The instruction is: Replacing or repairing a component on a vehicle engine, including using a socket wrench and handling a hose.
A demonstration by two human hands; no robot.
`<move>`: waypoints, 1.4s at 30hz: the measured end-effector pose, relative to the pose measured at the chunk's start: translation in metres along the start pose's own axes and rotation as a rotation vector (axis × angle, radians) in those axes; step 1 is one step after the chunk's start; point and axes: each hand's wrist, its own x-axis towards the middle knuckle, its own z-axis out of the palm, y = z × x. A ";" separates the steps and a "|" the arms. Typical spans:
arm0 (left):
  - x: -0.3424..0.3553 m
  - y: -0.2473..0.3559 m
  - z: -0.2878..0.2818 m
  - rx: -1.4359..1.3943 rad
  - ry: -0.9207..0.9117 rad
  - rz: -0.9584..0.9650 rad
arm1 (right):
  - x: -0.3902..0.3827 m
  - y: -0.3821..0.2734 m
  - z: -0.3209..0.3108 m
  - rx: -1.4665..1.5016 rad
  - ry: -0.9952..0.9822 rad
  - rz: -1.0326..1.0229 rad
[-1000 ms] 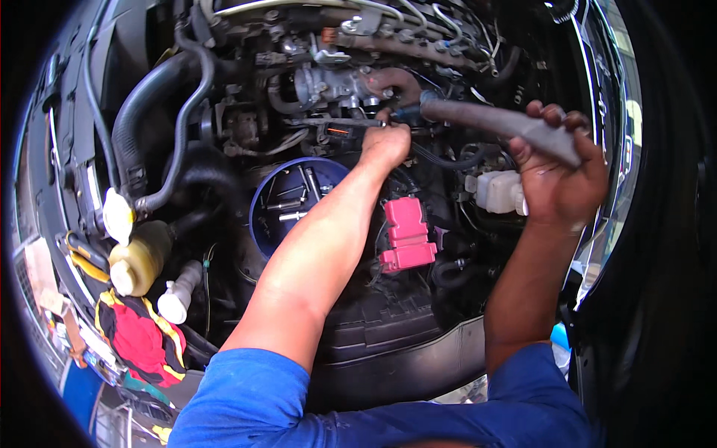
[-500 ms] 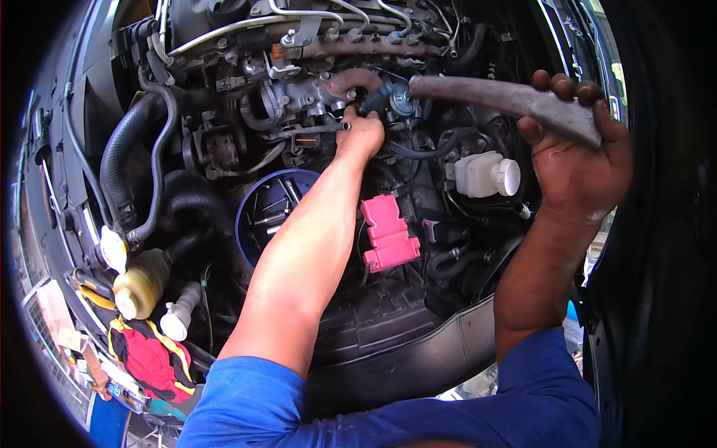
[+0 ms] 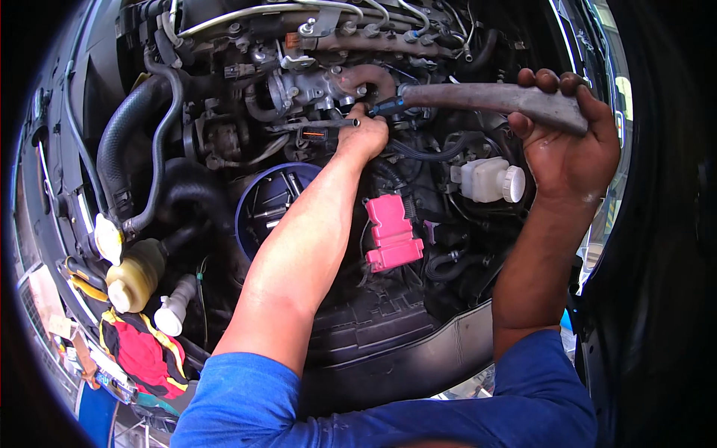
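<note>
Deep in the engine bay, my left hand is closed around a dark blue-handled tool that looks like a screwdriver; its tip is hidden. On the right, my right hand grips the wide end of a thick, slightly curved grey-brown bar. The bar's narrow end meets the outer end of the blue handle, as far as this view shows. Behind both lies the metal engine housing with a rusty curved pipe.
Below my left forearm a blue round tray holds several sockets and metal tools. Nearby are a pink cover, a white-capped reservoir, a yellowish reservoir, thick black hoses and a red-black cloth.
The bar has swung slightly down and left, so its narrow end now meets the blue handle. My left hand stays on the tool. The whole view has shifted slightly.
</note>
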 end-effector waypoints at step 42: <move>-0.008 0.035 0.012 -0.983 0.015 -0.311 | 0.000 0.104 -0.011 -0.022 -0.154 0.099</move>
